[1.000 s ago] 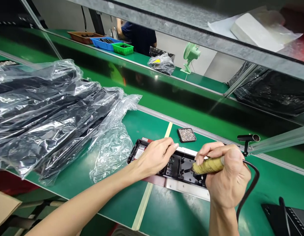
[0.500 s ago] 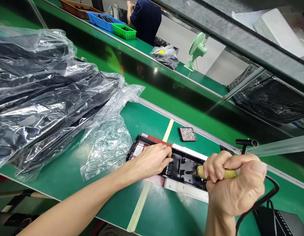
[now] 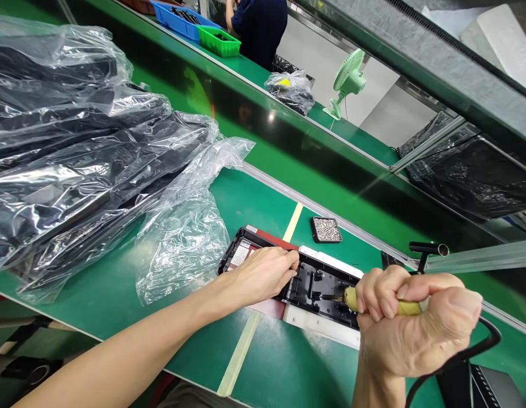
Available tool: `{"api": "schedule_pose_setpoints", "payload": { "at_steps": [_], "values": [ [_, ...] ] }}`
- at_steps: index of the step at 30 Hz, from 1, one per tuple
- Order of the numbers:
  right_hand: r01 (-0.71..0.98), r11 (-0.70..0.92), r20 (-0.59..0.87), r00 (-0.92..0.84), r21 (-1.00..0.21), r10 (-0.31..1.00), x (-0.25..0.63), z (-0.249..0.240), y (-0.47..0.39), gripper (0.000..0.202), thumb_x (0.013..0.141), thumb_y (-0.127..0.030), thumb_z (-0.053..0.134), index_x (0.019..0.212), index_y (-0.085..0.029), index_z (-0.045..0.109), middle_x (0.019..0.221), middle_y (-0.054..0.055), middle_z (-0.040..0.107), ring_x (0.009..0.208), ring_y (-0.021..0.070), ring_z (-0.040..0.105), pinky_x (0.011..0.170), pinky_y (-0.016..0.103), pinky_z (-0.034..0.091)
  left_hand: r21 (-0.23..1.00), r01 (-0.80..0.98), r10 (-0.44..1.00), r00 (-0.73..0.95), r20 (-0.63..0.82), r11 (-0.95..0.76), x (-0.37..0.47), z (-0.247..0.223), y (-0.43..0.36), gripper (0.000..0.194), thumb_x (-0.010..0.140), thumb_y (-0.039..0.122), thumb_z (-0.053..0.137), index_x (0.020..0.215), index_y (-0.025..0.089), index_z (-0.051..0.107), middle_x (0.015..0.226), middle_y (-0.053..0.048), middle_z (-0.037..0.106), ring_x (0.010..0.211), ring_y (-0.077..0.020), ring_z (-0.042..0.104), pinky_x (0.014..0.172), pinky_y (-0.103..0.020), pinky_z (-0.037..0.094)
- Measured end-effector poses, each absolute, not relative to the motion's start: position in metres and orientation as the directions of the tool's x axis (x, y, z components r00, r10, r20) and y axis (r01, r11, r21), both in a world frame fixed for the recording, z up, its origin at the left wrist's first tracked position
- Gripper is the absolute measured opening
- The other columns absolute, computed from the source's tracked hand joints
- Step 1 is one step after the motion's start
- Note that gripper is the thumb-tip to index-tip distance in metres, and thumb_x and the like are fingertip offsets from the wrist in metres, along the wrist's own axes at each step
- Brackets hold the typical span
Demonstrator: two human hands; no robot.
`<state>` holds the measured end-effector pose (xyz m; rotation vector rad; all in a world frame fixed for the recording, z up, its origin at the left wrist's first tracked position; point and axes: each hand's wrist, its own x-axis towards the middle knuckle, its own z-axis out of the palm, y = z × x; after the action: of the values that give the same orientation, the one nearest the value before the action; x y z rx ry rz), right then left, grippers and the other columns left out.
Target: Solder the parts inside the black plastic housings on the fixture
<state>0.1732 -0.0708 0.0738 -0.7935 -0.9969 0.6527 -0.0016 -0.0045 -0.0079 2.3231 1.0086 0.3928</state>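
Observation:
A long black plastic housing (image 3: 308, 283) lies in a white and red holder (image 3: 303, 318) on the green bench. My left hand (image 3: 274, 271) rests across it with its fingers curled together at the housing's edge; what they pinch, if anything, is hidden. In my right hand (image 3: 399, 306) is a yellow-wrapped tool (image 3: 351, 298) with a black cable, its dark tip down inside the housing. A small black tray (image 3: 326, 229) of tiny metal parts sits behind the housing.
Plastic-wrapped dark parts (image 3: 84, 147) cover the bench's left side. A black device (image 3: 486, 385) lies at lower right, and a black tube (image 3: 428, 248) stands near the rail. Beyond the divider are a blue bin (image 3: 178, 20), a green bin (image 3: 219, 42), a fan (image 3: 348, 76) and a person.
My right hand has shifted slightly right and down with the tool, and more of the tool's dark tip shows. My left hand stays at the housing. The whole view has tilted a little.

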Motion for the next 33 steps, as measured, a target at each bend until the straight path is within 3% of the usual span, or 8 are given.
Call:
{"api": "schedule_pose_setpoints", "payload": {
  "at_steps": [15, 19, 27, 33],
  "values": [
    [-0.031, 0.610, 0.561, 0.359, -0.792, 0.746, 0.1747, 0.0744, -0.0742, 0.032, 0.103, -0.036, 0.045, 0.078, -0.020, 0.058, 0.048, -0.006, 0.045, 0.036, 0.0076, 0.039, 0.033, 0.020, 0.037, 0.530, 0.587, 0.719, 0.692, 0.062, -0.611, -0.0015, -0.0076, -0.0059, 0.010, 0.102, 0.027, 0.047, 0.094, 0.021, 0.051, 0.082, -0.004, 0.067, 0.069, -0.0219, 0.065, 0.054, -0.030, 0.030],
    [0.014, 0.602, 0.554, 0.407, -0.799, 0.726, 0.1731, 0.0740, -0.0737, 0.034, 0.100, -0.044, 0.052, 0.076, -0.021, 0.055, 0.048, -0.007, 0.043, 0.035, 0.0068, 0.039, 0.034, 0.020, 0.037, 0.523, 0.572, 0.704, 0.706, 0.079, -0.632, -0.0015, -0.0067, -0.0057, 0.009, 0.102, 0.025, 0.046, 0.095, 0.021, 0.050, 0.081, -0.003, 0.066, 0.067, -0.0205, 0.062, 0.053, -0.030, 0.028],
    [0.120, 0.572, 0.567, 0.398, -0.812, 0.721, 0.1727, 0.0770, -0.0756, 0.036, 0.103, -0.041, 0.041, 0.074, -0.022, 0.052, 0.047, -0.008, 0.041, 0.033, 0.0081, 0.037, 0.032, 0.022, 0.036, 0.507, 0.558, 0.687, 0.720, 0.098, -0.657, -0.0002, -0.0072, -0.0066, 0.012, 0.104, 0.024, 0.042, 0.095, 0.019, 0.049, 0.079, -0.003, 0.063, 0.068, -0.0207, 0.060, 0.054, -0.033, 0.030],
    [0.089, 0.567, 0.552, 0.394, -0.819, 0.735, 0.1744, 0.0752, -0.0778, 0.040, 0.103, -0.044, 0.037, 0.074, -0.023, 0.052, 0.047, -0.007, 0.039, 0.033, 0.0083, 0.036, 0.030, 0.022, 0.036, 0.534, 0.536, 0.679, 0.727, 0.103, -0.654, 0.0011, -0.0115, -0.0072, 0.015, 0.105, 0.025, 0.038, 0.095, 0.019, 0.048, 0.079, -0.004, 0.062, 0.069, -0.0210, 0.059, 0.059, -0.034, 0.039]
  ]
}}
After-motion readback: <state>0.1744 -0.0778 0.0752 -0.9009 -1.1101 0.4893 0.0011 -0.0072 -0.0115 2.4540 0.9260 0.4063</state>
